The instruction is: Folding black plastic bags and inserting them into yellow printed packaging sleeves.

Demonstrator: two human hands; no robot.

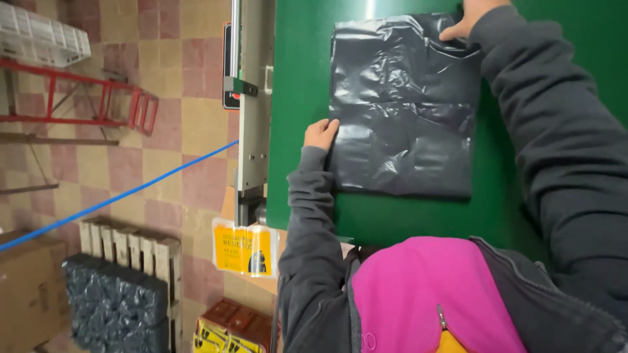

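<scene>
A black plastic bag [402,104] lies flat and wrinkled on a green table [301,59]. My left hand [320,134] rests at the bag's left edge, fingers curled onto the plastic. My right hand [468,18] is at the bag's far corner by the top of the picture, thumb on the plastic and the other fingers cut off by the frame. Both arms are in dark grey sleeves, and a pink and grey jacket front fills the bottom of the view.
A grey metal rail [254,98] runs along the table's left side, with a yellow tag [244,248] below it. On the tiled floor are a red metal frame [98,98], a wooden pallet with dark bundles [118,307], a cardboard box [29,294] and a taut blue cord [118,196].
</scene>
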